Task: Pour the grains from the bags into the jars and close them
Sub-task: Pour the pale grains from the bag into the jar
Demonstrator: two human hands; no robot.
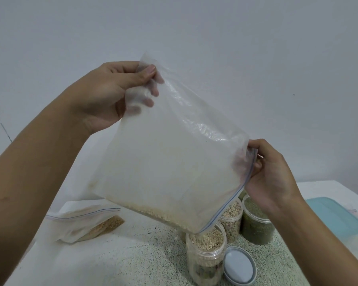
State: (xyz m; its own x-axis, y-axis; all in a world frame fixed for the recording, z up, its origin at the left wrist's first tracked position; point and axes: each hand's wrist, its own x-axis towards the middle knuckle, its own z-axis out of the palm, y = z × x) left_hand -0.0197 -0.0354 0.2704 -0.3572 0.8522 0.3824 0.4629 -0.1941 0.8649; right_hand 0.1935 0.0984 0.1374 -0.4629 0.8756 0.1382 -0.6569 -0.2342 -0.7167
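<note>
I hold a clear zip bag tilted in the air over the table. My left hand grips its upper closed corner, thumb in front and fingers behind the plastic. My right hand pinches the blue zip edge at the right. A thin band of pale grains lies along the bag's low edge, and its lowest corner hangs just over the open clear jar, which is nearly full of the same pale grains.
A grey lid lies beside that jar. Behind it stand an open jar of beige grains and one of green grains. Another zip bag with grains lies at the left. A teal container lid is at the right.
</note>
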